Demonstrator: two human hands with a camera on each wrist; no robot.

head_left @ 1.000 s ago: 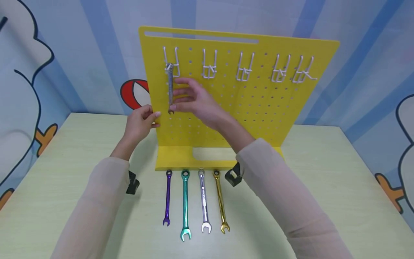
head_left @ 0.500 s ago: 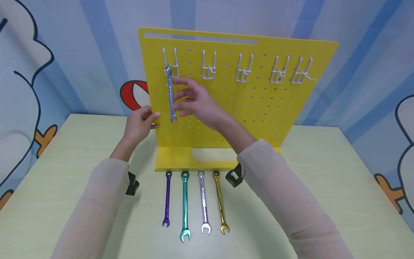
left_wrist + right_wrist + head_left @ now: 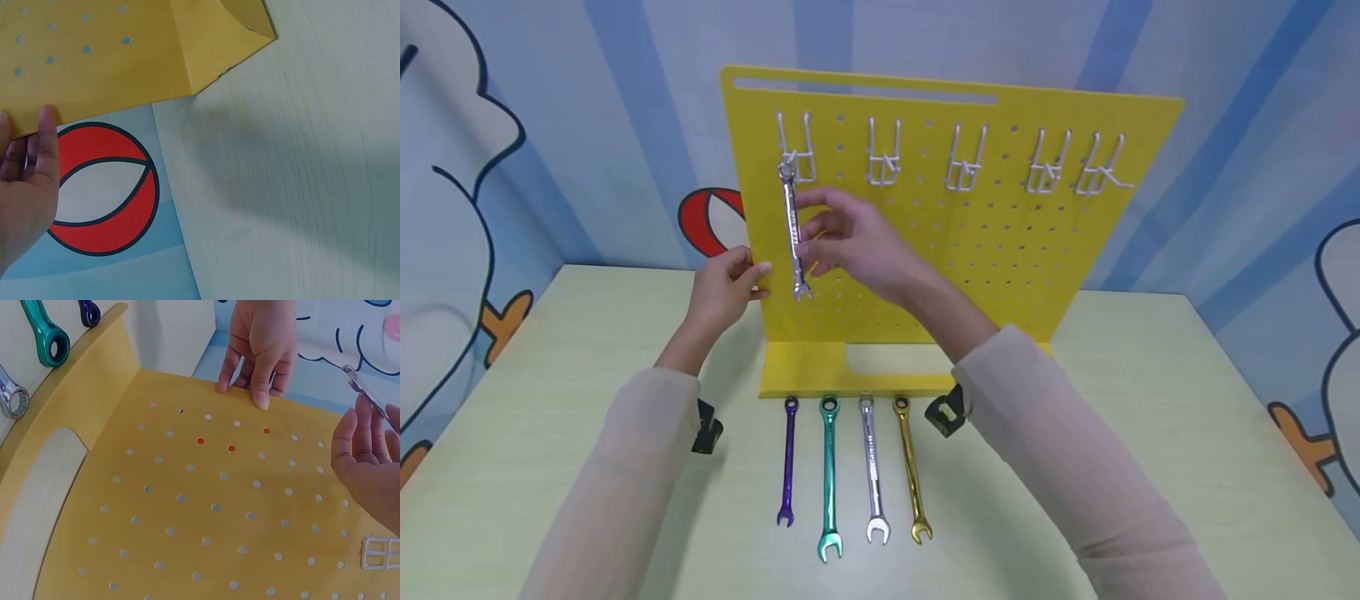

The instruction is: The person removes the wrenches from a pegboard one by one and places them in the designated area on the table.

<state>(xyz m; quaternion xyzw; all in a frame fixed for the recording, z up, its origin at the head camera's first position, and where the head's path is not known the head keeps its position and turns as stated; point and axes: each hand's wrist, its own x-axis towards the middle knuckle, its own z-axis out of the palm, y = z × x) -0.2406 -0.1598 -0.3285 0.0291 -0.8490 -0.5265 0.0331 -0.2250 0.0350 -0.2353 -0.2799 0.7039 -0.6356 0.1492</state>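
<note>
A silver combination wrench hangs upright between the thumb and fingers of my right hand, ring end up. That ring end overlaps the leftmost white hook in the head view; whether they touch I cannot tell. From the right wrist, the same wrench appears tilted and apart from the panel, with part of it cut off by the frame. My left hand pinches the left edge of the yellow pegboard. In the left wrist view, this hand has fingers behind the edge.
On the table before the board's base lie a purple wrench, a green wrench, another silver wrench and a gold wrench. Several more white hooks line the board's upper part. A patterned wall stands behind.
The silver wrench has come down and slightly towards me, its open end lower and its face turned brighter. My right hand moved slightly down with it. The left hand keeps its place.
</note>
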